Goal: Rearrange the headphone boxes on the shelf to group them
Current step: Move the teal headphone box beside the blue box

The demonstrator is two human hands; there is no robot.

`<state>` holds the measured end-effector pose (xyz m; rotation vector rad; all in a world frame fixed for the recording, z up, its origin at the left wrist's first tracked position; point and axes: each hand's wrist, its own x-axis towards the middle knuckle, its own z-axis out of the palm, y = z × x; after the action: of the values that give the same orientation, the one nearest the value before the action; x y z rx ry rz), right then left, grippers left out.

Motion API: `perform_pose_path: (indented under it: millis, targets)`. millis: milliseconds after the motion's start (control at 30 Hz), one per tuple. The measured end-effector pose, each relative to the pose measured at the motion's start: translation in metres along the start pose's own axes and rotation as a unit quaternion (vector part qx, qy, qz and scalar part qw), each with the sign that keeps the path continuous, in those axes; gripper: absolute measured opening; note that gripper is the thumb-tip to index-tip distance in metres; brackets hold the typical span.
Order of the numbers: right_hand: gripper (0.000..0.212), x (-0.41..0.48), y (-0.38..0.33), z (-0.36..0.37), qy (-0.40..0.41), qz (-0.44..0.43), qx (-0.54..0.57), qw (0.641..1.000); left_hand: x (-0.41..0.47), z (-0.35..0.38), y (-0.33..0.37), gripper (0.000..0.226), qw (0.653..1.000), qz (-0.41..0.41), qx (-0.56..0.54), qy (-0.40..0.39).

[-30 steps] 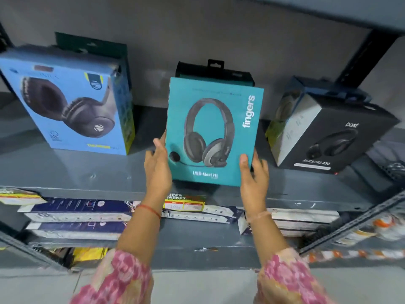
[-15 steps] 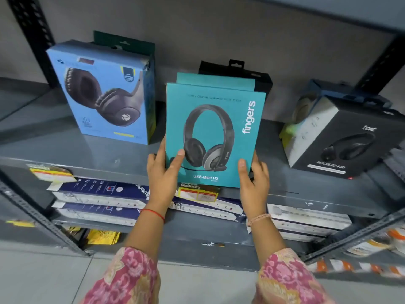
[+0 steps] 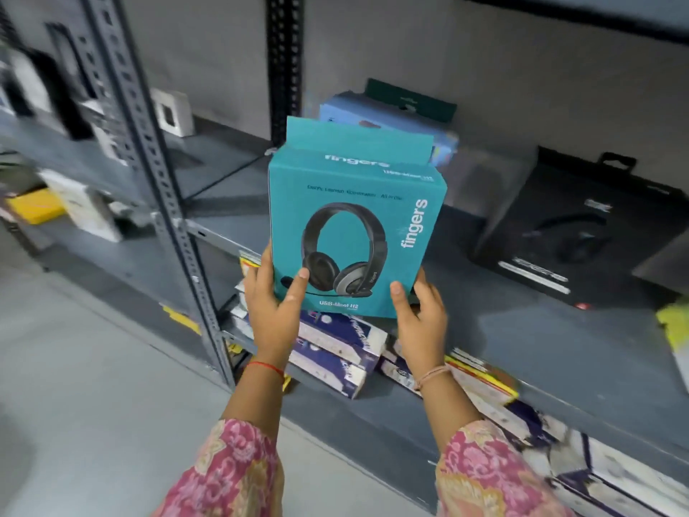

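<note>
Both hands hold the teal box [image 3: 356, 233] upright, in the air in front of the grey shelf [image 3: 559, 348]. The left hand [image 3: 274, 304] grips its lower left edge, with the thumb across the front and the other fingers behind. The right hand [image 3: 421, 315] grips the lower right corner in the same way, its thumb on the front. The box's top flap stands up.

Directly behind the teal box stands a blue box [image 3: 387, 117], mostly hidden by it, and behind that one a dark green card [image 3: 410, 100] shows. To the right, well apart, a black box [image 3: 581, 233] stands on the same shelf; it is blurred. A grey post [image 3: 156, 188] rises to the left of the box. On the lower shelf, flat white and blue packs [image 3: 335, 352] lie under the hands. The shelves at the far left carry small items, too blurred to tell.
</note>
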<state>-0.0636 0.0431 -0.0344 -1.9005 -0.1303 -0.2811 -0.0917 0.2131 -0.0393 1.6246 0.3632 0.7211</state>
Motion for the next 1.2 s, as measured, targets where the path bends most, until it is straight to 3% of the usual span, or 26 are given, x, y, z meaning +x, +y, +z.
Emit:
perform_pose_path:
  millis: [133, 233, 333, 433, 567, 967, 1100, 1200]
  targets:
    - [0.044, 0.020, -0.011, 0.065, -0.038, -0.012, -0.003, 0.999, 0.046, -0.039, -0.016, 0.063, 0.999, -0.009, 0.021, 0.023]
    - [0.042, 0.038, -0.019, 0.105, -0.074, -0.006, -0.034, 0.997, 0.079, -0.063, -0.029, 0.069, 1.000, -0.024, 0.017, -0.001]
    - [0.035, 0.058, -0.023, 0.140, -0.095, 0.017, -0.069, 0.993, 0.105, -0.074, -0.038, 0.059, 0.999, -0.038, 0.007, -0.006]
    - [0.020, 0.076, -0.022, 0.169, -0.074, 0.032, -0.119, 0.990, 0.127, -0.077, -0.045, 0.054, 0.998, -0.062, -0.001, 0.014]
    - [0.021, 0.094, -0.021, 0.191, -0.018, 0.060, -0.136, 0.989, 0.152, -0.074, -0.060, 0.053, 0.996, -0.052, 0.063, 0.033]
    - [0.039, 0.105, -0.026, 0.211, 0.000, 0.082, -0.200, 0.976, 0.179, -0.067, -0.086, 0.048, 0.987, -0.055, 0.142, 0.056]
    - [0.043, 0.093, -0.030, 0.196, 0.012, 0.118, -0.083, 0.989, 0.146, -0.054, -0.062, 0.058, 0.978, -0.066, 0.175, 0.092]
    - [0.034, 0.071, -0.024, 0.159, 0.006, 0.108, -0.049, 0.993, 0.106, -0.030, -0.045, 0.043, 0.981, 0.019, 0.195, 0.011]
